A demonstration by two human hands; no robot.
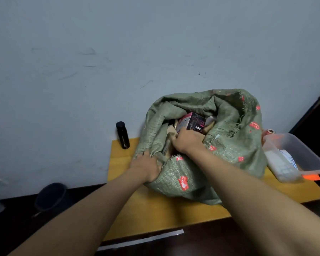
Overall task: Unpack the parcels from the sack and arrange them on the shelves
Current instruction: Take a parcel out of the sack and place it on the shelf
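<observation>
Woven green sack (201, 163), crumpled, sits at centre frame on yellow worktop (155, 215). Left hand (146, 167) grip clenches its rim. Right hand (187, 140) grasps a glossy boxed parcel (191, 121) inside.

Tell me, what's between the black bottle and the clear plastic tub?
In the head view, the green sack sits between the black bottle and the clear plastic tub, with both hands working at its mouth.

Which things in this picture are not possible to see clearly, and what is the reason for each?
- Contents of the sack, head view: its folded walls and the right hand hide all but the dark pink box.
- Right-hand fingertips: down among the parcels.
- Left hand: fingers buried in sack fabric.
- Shelves: none in view.
- Plastic tub: the sack covers its near end; contents blurred.
- Black bottle: print too small.
</observation>
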